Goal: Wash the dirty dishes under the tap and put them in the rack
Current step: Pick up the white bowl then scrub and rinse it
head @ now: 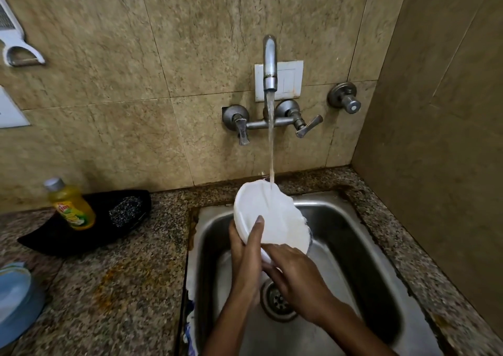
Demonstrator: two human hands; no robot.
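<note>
1. Nearest us, two bare forearms reach out over the steel sink (362,236), whose drain (277,302) shows between them.
2. Our right hand (295,270) lies across the near edge of the white plate (272,217); its grip is curled around that lower rim, grasping the plate from the right.
3. Our left hand (245,249) holds the plate's left edge: the thumb lies flat on the upper face, and the fingers wrap behind the rim, so this grip too is grasping the plate.
4. The plate is held tilted above the left half of the sink, its far edge raised and its face turned toward us.
5. Water (271,143) falls in a steady stream from the tap (270,62) and strikes the plate's far rim, sheeting down over the face.
6. At the near left edge of the granite surface (122,287) sits a blue object (16,298), only partly in view.
7. Farther back on the left of the surface lies a black tray (81,236) holding a yellow bottle (71,206) of dish liquid and a steel scrubber (127,210) just right of it.
8. On the far tiled wall (122,70), the tap's two lever handles flank the stream, a round valve (345,97) is fixed to their right, and a white grater (13,37) hangs at far left.
</note>
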